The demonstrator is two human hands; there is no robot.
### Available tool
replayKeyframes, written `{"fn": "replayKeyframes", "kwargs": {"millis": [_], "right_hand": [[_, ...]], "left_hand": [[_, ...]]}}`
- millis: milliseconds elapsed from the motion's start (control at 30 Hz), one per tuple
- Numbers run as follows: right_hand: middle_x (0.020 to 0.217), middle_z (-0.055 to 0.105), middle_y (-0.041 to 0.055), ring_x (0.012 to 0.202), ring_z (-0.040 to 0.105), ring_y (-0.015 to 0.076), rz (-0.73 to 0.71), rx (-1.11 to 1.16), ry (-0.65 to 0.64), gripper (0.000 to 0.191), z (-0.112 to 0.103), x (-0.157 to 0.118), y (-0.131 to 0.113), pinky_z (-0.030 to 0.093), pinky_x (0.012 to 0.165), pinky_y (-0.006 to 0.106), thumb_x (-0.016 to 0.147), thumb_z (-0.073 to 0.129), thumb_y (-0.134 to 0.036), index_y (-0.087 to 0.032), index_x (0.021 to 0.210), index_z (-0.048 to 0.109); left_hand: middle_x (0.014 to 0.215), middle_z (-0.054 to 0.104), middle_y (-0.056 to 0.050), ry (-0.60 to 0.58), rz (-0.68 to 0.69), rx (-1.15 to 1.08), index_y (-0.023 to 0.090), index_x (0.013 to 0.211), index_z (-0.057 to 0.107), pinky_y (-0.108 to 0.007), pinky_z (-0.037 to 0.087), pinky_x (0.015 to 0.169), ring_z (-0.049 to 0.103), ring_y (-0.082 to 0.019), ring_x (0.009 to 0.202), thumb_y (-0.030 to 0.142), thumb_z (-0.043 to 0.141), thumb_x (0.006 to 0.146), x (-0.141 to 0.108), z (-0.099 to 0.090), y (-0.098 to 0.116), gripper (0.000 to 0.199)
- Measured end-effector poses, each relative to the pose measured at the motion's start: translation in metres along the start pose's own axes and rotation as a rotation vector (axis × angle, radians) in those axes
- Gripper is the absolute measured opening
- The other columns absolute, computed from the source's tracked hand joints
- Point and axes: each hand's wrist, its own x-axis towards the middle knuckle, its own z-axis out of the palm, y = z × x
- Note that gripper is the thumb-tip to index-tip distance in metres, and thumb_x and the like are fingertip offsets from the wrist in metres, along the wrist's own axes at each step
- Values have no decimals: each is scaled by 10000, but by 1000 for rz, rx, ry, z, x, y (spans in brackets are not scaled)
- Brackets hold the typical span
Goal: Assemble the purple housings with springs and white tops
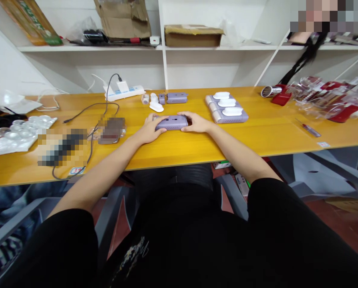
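Note:
A purple perforated casing (172,123) lies on the yellow table between my hands. My left hand (151,129) grips its left end, and my right hand (196,122) curls its thumb and fingers round the right end. Just behind it is a white oval piece (156,106). Farther back sit another purple casing (177,98) and small white parts (153,97). Several purple casings stand together to the right, with white oval pieces (232,111) on top.
A power strip (125,93) with plugs and a dark cable (91,146) is at the left, near a phone (111,131) and clear plastic packaging (23,130). Red and clear parts (326,100), a metal drum (271,91) and a screwdriver (311,129) are at the right.

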Motion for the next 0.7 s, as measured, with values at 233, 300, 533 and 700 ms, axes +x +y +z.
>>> {"fn": "replayKeyframes", "kwargs": {"millis": [233,300,533,700], "right_hand": [[1841,672,207,1701,652,495,-4,-69,-2,1087,-1,2,-5,465,1477,752,808,1099,-611,-248,1745,684],[1860,654,213,1715,633,505,-3,-91,-2,1123,0,2,-8,442,1485,761,802,1096,-679,-255,1753,676],[1829,674,229,1695,636,475,-13,-61,116,976,11,5,-18,497,1429,754,1023,750,-950,-249,1701,724],[1758,725,230,1671,651,446,-139,-168,172,967,12,43,-25,432,1477,736,1102,559,-1007,-231,1640,766]], "left_hand": [[1702,572,-180,-2,-33,-27,308,1823,610,-747,402,1493,583,-476,1667,570,813,1055,3,-6,0,836],[1689,606,-184,14,-27,-50,290,1824,588,-731,413,1490,609,-470,1652,602,866,1012,4,-9,-4,913],[1837,548,-246,61,-49,-211,272,1868,459,-750,451,1449,574,-530,1702,772,1058,787,6,-11,-22,1334],[1870,543,-243,50,-47,-245,262,1880,451,-729,455,1454,594,-516,1690,726,1084,767,5,-14,-24,1362]]}}
